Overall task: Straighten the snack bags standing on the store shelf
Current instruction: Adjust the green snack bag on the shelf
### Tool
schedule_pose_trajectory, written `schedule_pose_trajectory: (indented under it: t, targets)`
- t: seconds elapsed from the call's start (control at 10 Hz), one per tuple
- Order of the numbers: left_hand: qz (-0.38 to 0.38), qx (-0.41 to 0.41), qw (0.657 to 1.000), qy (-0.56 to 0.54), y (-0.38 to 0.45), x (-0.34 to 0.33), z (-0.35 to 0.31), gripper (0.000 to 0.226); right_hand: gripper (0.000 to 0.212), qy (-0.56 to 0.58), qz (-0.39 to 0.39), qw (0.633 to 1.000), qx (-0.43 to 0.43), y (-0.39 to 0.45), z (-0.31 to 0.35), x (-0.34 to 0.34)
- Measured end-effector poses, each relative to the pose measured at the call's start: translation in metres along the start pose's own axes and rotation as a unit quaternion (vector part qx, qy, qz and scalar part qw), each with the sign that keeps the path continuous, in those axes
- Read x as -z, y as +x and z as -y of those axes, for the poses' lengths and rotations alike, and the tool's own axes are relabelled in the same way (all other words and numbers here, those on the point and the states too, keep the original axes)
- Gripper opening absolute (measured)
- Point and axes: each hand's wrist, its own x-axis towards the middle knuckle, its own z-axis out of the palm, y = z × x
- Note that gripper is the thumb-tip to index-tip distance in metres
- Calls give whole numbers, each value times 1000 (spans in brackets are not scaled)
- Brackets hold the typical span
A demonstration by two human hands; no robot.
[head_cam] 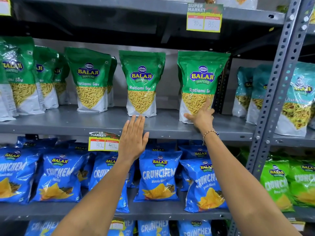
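Note:
Green Ratlami Sev pouches stand upright along the grey middle shelf [105, 122]. My right hand [202, 115] lies flat against the lower front of the rightmost pouch [202, 77], fingers spread, not gripping it. My left hand [133, 138] is open with fingers together, palm toward the shelf, its fingertips just below the base of the middle pouch [142, 79]. Another pouch [90, 77] stands to the left, with several more [18, 74] crowded at the far left, some behind others.
Blue Crunchem bags [157, 174] fill the shelf below, green ones [279, 183] at the right. Teal pouches [255, 92] stand beyond a perforated metal upright [274, 92]. Yellow price tags hang on the middle shelf edge [104, 142] and on the shelf above [204, 17].

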Motion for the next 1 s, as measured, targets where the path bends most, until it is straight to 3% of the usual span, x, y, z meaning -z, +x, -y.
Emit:
schedule_pose_trajectory:
  t: [1.0]
  targets:
    - [32, 2, 999, 2, -2, 1, 1, 59, 113, -2, -10, 999, 34, -44, -2, 34]
